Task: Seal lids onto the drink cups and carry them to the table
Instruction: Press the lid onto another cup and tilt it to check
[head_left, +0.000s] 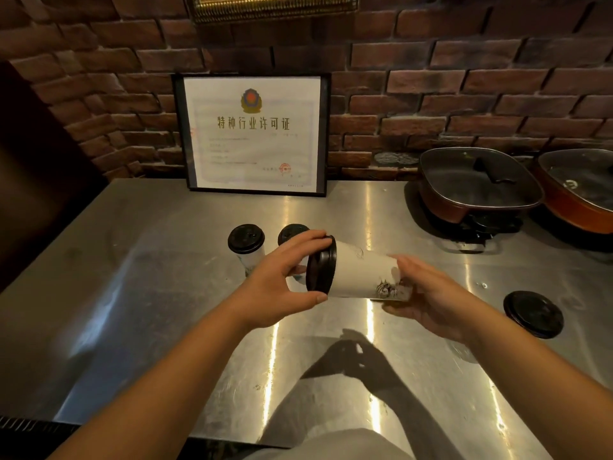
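Observation:
I hold a white paper cup [360, 275] sideways above the steel counter [139, 293]. A black lid [321, 268] sits on its mouth, pointing left. My left hand [282, 277] grips the lid's rim with thumb below and fingers above. My right hand [428, 293] holds the cup's base end. Behind my left hand stand two more white cups with black lids: one [246, 242] in full view, the other [292, 233] partly hidden. A loose black lid [533, 313] lies flat on the counter at the right.
A framed certificate [253, 134] leans on the brick wall at the back. Two lidded electric pots [477, 184] [580, 190] stand at the back right. The counter's front edge runs below my forearms.

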